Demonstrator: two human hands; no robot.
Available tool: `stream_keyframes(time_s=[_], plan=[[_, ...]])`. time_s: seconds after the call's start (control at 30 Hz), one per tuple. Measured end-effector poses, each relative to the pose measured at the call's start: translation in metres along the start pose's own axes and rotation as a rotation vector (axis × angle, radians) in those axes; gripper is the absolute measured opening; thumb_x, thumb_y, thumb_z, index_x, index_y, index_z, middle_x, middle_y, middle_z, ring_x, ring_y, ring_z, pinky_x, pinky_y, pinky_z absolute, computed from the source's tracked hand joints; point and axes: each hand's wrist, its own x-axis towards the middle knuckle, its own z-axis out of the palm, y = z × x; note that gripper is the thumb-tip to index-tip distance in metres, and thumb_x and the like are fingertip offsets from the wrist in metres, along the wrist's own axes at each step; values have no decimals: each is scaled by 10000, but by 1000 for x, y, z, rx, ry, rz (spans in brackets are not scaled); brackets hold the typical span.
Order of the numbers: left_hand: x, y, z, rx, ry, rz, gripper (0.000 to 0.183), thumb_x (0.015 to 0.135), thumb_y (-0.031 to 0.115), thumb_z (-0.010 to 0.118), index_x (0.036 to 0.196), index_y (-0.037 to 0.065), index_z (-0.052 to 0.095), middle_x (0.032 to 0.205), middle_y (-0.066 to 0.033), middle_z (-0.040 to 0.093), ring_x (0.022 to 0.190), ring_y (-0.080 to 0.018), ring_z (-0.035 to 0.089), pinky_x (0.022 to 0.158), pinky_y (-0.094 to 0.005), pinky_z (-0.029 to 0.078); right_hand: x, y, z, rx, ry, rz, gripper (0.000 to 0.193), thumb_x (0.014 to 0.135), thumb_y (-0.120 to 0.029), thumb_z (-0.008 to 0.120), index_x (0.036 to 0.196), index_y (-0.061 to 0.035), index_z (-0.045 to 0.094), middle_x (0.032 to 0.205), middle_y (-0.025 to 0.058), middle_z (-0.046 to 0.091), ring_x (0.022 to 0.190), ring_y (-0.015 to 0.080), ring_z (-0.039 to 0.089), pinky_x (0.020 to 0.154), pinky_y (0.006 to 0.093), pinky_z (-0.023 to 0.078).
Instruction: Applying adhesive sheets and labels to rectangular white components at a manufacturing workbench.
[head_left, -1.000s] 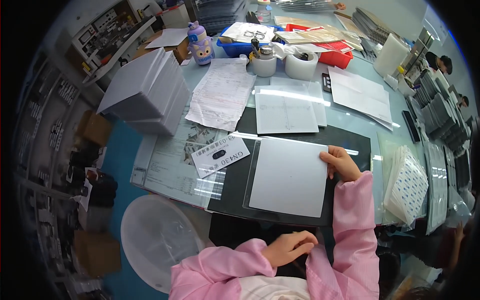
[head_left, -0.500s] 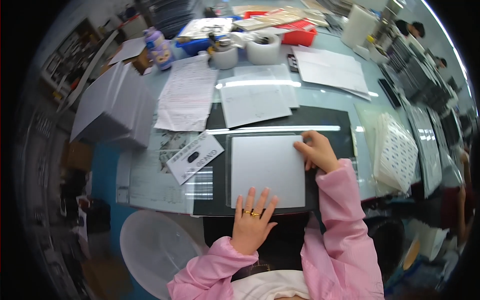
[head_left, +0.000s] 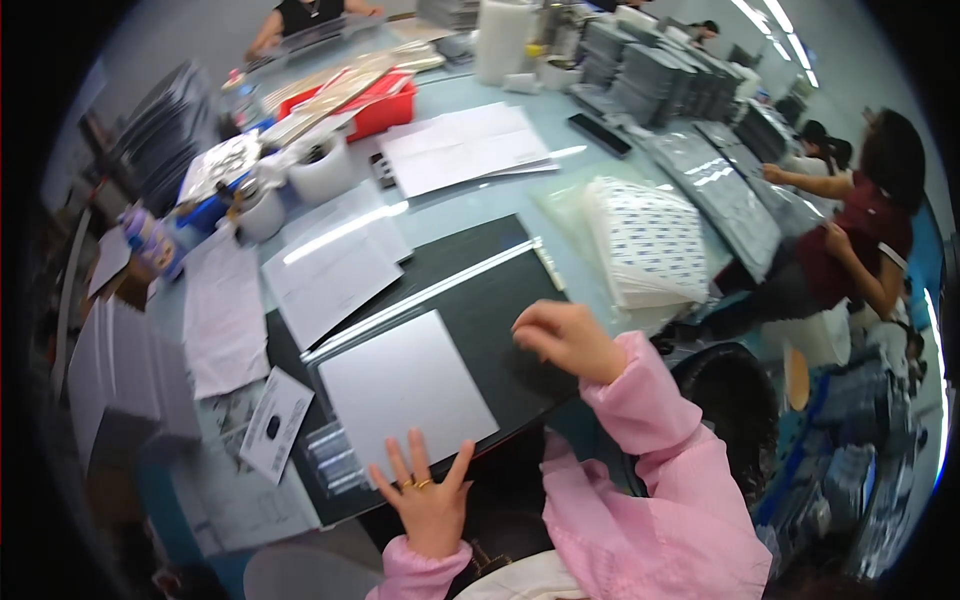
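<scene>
A flat, pale grey square sheet (head_left: pixel 408 385) lies on the black mat (head_left: pixel 500 300) in front of me. My left hand (head_left: pixel 430 505), a gold-coloured ring on it, has its fingers spread, with the fingertips on the sheet's near edge. To the right of the sheet, over the mat, is my right hand (head_left: pixel 572 338); its fingers are curled in and I see nothing in them. A clear strip shows along the sheet's left side. Beside it lies a small white printed card (head_left: pixel 277 425) with a dark oval.
A stack of white patterned sheets (head_left: pixel 645 240) sits at the right. White papers (head_left: pixel 465 150), a dark bar-shaped object (head_left: pixel 600 135) and a red basket (head_left: pixel 385 112) are farther back. A pale tub (head_left: pixel 310 572) stands below the table edge. One co-worker (head_left: pixel 850 220) is at right, another (head_left: pixel 310 15) opposite.
My right hand has left the sheet's far right corner and moved right, its fingers curling. My left hand stays at the near edge. The view has turned toward the right.
</scene>
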Motion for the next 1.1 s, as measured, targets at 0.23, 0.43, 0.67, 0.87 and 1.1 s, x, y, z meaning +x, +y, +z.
stream_keyframes(time_s=[0.23, 0.43, 0.67, 0.87, 1.1], plan=[[3, 15, -10, 7, 13, -11, 835, 608, 272, 879, 1337, 445, 509, 1580, -172, 227, 1461, -452, 152, 1084, -730, 123, 10, 116, -195, -798, 843, 82, 355, 814, -262, 741, 1035, 7, 670, 1006, 149, 683, 810, 232, 629, 746, 356, 498], [4, 22, -9, 13, 28, -19, 898, 557, 223, 902, 1337, 429, 507, 1571, -191, 230, 1462, -460, 146, 1092, -727, 72, 1, 233, -273, -585, 915, 547, 473, 759, -352, 800, 998, 35, 670, 954, 149, 689, 801, 215, 632, 723, 337, 496], [11, 27, -30, 85, 169, 66, 576, 815, 233, 730, 1345, 95, 552, 1394, -215, 507, 1326, -334, 447, 1058, -624, 288, -7, 173, -275, -366, 1187, 94, 268, 873, -247, 717, 865, 6, 626, 747, 31, 598, 668, 106, 514, 617, 283, 432], [15, 25, -33, -479, 58, 150, 645, 916, 303, 639, 1466, 55, 409, 1567, -214, 272, 1461, -380, 228, 1145, -625, 127, -41, -35, -119, -327, 930, -569, 86, 914, -78, 608, 874, -51, 536, 744, 15, 514, 674, 120, 515, 586, 264, 407], [23, 48, -31, -1222, 124, 146, 519, 1014, 270, 490, 1409, -59, 416, 1378, -275, 501, 1222, -380, 535, 1021, -394, 416, -87, -71, 50, 98, 62, -386, 207, 852, -246, 677, 907, -77, 571, 854, 105, 622, 723, 301, 633, 623, 378, 502]])
